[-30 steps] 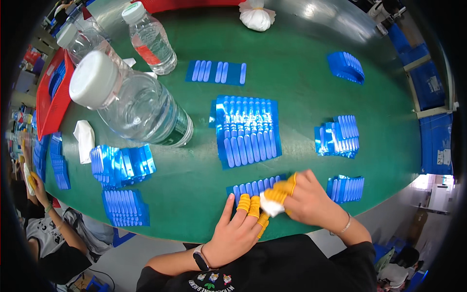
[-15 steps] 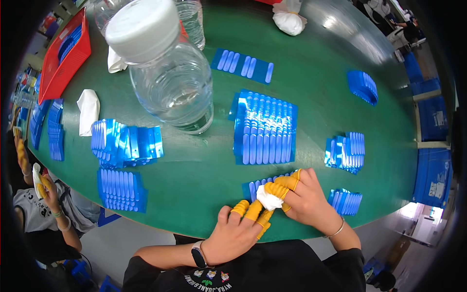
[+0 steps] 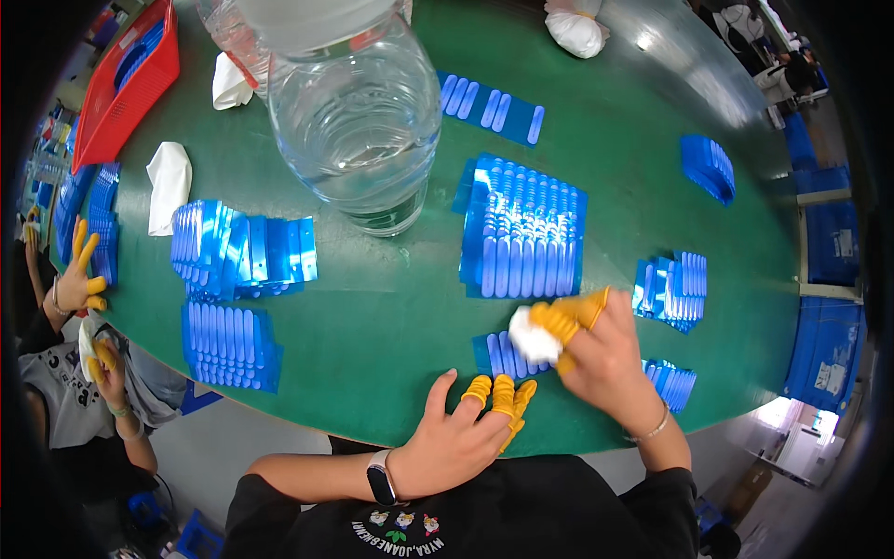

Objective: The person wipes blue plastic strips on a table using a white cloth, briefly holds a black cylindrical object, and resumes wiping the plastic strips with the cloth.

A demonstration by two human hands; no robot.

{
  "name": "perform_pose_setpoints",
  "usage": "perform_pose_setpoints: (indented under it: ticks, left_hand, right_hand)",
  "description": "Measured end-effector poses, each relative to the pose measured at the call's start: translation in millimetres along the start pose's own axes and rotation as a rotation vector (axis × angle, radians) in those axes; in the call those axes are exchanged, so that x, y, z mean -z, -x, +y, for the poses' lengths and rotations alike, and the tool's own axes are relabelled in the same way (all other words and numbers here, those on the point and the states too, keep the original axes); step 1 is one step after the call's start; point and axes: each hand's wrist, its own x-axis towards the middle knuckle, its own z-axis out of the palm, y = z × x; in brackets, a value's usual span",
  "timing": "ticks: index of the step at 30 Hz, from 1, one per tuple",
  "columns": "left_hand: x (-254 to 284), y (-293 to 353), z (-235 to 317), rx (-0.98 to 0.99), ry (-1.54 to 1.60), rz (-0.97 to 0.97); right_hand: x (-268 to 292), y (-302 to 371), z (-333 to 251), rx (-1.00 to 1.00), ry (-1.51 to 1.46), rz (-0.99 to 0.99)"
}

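A person's two bare hands at the near edge of a green table [image 3: 372, 326], working over a small blue sheet [image 3: 503, 356] of raised strips; the sheet lies at the near middle, flat, its far right part hidden by the right hand [image 3: 605, 359], which is blurred and pinches a crumpled white wad [image 3: 535, 335] in yellow-covered fingertips; the left hand [image 3: 456, 447] is moderately spread, thumb apart, yellow-covered fingers at the sheet's near edge, though whether they press on it I cannot tell.

This sheet looks to be midway through handling; a large central stack [image 3: 526, 233] of similar sheets lies just beyond it; two more stacks, a fanned one [image 3: 242, 252] and a neater near one [image 3: 223, 345], lie to the left, and others lie to the right; which are finished and which are waiting does not show; a single far sheet [image 3: 494, 107] has gaps between its strips.

The table's curved near edge runs just in front of the person's body, close to the left wrist; green surface stretches between the sheet and the left stacks, the widest room for moving; rightward and farther on it is tighter, with the right stack [image 3: 670, 291] near the right hand and a tall clear bottle [image 3: 358, 130] standing far left of the central stack.
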Motion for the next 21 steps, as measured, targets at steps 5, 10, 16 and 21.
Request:
perform_pose_setpoints:
  ticks: [5,10,16,21]
  left_hand:
    - [3.2,4.5,-2.3,0.038,0.079,-0.013]
    - [27.2,-1.3,-13.8,0.193,0.206,0.073]
    - [23.1,-6.0,-28.9,0.334,0.004,-0.083]
    - [20.3,-3.3,-28.6,0.295,-0.036,-0.094]
  right_hand:
    - [1.8,5.3,-2.0,-0.005,-0.098,-0.068]
    - [7.6,10.4,-8.4,-0.007,-0.096,-0.095]
    - [4.5,3.5,-21.9,0.054,-0.102,-0.053]
    - [-3.9,10.3,-24.2,0.212,-0.082,-0.149]
